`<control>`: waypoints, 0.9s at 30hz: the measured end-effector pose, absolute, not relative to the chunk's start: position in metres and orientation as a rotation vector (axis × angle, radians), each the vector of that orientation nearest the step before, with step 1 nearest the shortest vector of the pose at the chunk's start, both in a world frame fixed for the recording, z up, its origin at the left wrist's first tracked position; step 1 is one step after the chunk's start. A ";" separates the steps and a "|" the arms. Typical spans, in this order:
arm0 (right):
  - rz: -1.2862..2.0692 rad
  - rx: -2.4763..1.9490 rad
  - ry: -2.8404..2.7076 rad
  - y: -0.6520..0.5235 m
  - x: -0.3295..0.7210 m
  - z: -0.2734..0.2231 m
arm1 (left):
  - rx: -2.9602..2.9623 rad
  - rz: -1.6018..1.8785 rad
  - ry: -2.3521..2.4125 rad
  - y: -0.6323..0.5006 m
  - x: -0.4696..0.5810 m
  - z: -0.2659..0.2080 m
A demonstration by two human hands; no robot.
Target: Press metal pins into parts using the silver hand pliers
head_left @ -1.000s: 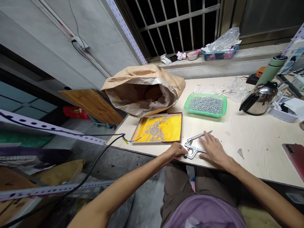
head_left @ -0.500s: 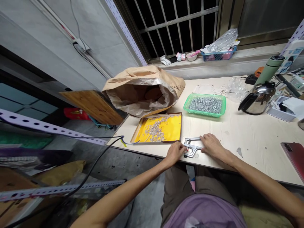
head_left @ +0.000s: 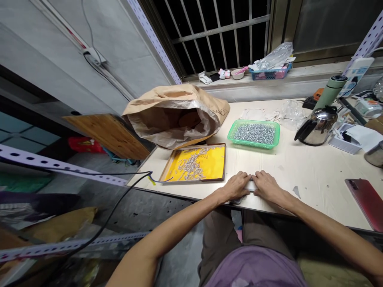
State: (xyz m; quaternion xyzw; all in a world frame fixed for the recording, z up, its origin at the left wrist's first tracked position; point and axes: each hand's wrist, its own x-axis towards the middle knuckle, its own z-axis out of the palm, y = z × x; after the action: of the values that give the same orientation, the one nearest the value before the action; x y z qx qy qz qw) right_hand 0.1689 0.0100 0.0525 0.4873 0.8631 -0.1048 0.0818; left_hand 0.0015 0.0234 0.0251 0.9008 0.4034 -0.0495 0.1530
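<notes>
My left hand (head_left: pixel 236 185) is closed over the left part of a grey metal frame-like fixture (head_left: pixel 250 185) at the table's front edge. Its fingers cover most of that end, and a bit of the metal shows below the palm. My right hand (head_left: pixel 265 185) grips the fixture's right end, thumb and fingers curled around it. Only a short stretch of metal shows between the two hands. Left of my hands lies a shallow tray (head_left: pixel 225 162) with a yellow bottom and small metal pins scattered in it. A green plastic basket (head_left: pixel 231 134) full of small metal screws or pins stands farther back.
A large paper sack (head_left: pixel 206 95) lies open behind the tray. A steel kettle (head_left: pixel 318 126) and green flask (head_left: pixel 330 93) stand at the right, with a red phone (head_left: pixel 365 201) nearer. Black cable (head_left: pixel 115 205) hangs past the table's left corner.
My left hand has shifted right, from pinching the fixture's left end to covering its body. My right hand stays on the right end. The view has moved slightly.
</notes>
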 end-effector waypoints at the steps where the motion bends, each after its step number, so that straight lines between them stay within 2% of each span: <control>1: -0.318 1.445 2.580 0.010 0.168 0.052 | 2.590 -0.156 1.143 0.022 0.002 0.026; 10: -0.367 1.517 2.623 0.000 0.172 0.036 | 2.564 -0.102 1.258 0.010 0.006 0.014; 17: -0.461 1.454 2.667 0.028 0.192 0.039 | 2.712 0.394 1.220 -0.026 0.008 -0.028; 24: -0.209 1.608 2.633 0.052 0.182 0.039 | 2.599 0.538 1.190 -0.051 0.024 -0.030; 27: -0.157 1.454 2.722 0.048 0.156 0.043 | 2.549 0.537 1.175 -0.050 0.026 -0.025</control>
State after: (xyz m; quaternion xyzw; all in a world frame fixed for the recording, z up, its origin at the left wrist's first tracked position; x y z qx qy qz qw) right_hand 0.1560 0.0484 0.0435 0.4704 0.8806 -0.0508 0.0255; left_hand 0.0260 -0.0502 -0.0247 0.8830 0.4070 0.1862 0.1413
